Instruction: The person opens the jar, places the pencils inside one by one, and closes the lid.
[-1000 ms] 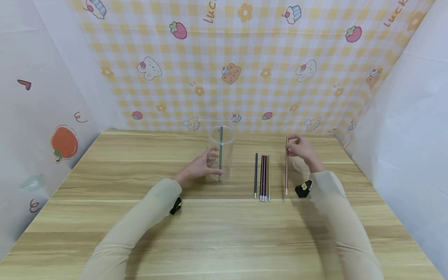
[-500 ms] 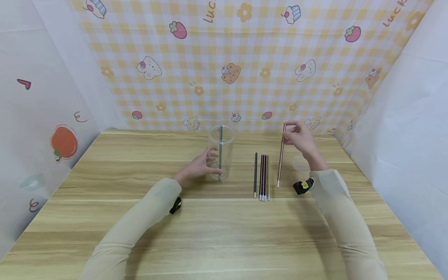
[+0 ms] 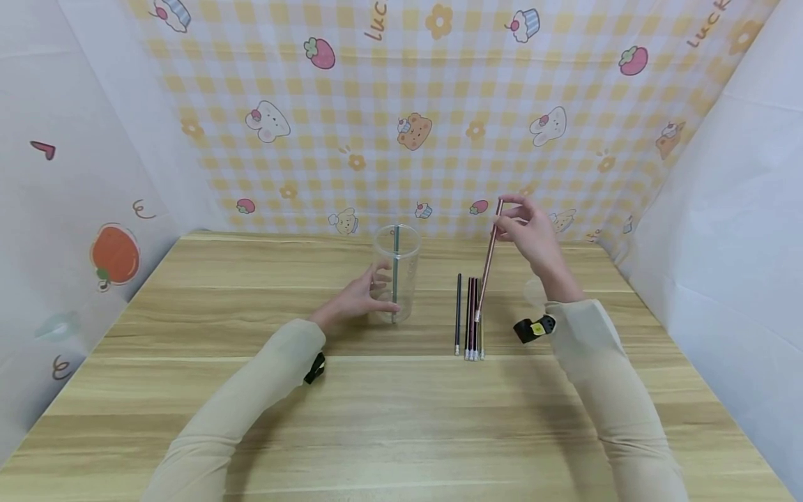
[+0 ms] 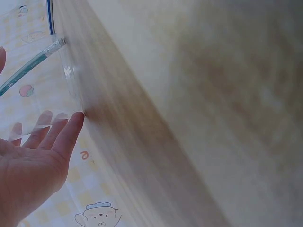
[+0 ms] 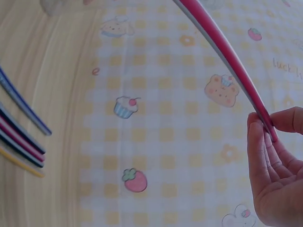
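A tall clear plastic cup (image 3: 410, 275) stands upright on the wooden table. My left hand (image 3: 357, 298) holds it low down, thumb in front and fingers behind; these fingers (image 4: 68, 135) look nearly straight in the left wrist view. Inside the cup leans a green pencil (image 3: 395, 275), its eraser end down. My right hand (image 3: 530, 230) pinches a reddish pencil (image 3: 490, 261) near its upper end, raised and tilted, the eraser end lowest. That end overlaps a row of dark and yellow pencils (image 3: 470, 321) in the head view. A blue pencil (image 3: 458, 314) lies just left of the row.
A clear round disc (image 3: 534, 292) lies on the table (image 3: 401, 425) below the right wrist. Black wrist cameras hang at the left cuff (image 3: 301, 341) and right cuff (image 3: 574, 321). A checked cloth backdrop (image 3: 351, 90) rises behind the table, with white side walls.
My right hand has lifted the reddish pencil from near the table and carried it up and left, tilting it towards the pencil row. The left hand and cup have stayed still.
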The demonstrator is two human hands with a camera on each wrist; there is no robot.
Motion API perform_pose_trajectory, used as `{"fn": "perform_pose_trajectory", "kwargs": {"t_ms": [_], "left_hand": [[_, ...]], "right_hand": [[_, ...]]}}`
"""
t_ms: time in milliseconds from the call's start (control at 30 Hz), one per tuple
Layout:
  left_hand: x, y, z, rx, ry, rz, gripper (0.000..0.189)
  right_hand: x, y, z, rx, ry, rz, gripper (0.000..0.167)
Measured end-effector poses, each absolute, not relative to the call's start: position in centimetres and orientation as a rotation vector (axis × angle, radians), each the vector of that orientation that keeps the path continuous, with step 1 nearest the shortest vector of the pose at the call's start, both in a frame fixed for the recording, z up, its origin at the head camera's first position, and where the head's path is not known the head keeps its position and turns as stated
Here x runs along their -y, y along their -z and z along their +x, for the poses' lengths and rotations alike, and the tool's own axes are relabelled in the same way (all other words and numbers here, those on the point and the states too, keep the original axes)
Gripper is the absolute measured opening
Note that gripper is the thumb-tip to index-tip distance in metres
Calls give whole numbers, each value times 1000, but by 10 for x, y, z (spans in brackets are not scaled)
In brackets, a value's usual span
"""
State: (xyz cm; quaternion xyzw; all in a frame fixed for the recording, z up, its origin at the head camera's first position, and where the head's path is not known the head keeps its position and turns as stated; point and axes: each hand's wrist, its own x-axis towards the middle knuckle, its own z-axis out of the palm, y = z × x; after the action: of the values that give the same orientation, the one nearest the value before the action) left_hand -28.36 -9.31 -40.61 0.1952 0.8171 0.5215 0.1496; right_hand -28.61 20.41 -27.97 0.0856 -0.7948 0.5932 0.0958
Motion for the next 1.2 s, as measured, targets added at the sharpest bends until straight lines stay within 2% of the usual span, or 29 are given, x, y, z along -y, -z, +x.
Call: {"fn": "perform_pose_trajectory", "kwargs": {"t_ms": [633,1200], "left_hand": [[93,406,-284,-2361,-1492,563,89],[92,406,-283,-2364,-1482,536,86]], "right_hand": [[-169,238,-290,1991,-1975,449,36],[-149,211,-288,1617,-1928,511,36]]}}
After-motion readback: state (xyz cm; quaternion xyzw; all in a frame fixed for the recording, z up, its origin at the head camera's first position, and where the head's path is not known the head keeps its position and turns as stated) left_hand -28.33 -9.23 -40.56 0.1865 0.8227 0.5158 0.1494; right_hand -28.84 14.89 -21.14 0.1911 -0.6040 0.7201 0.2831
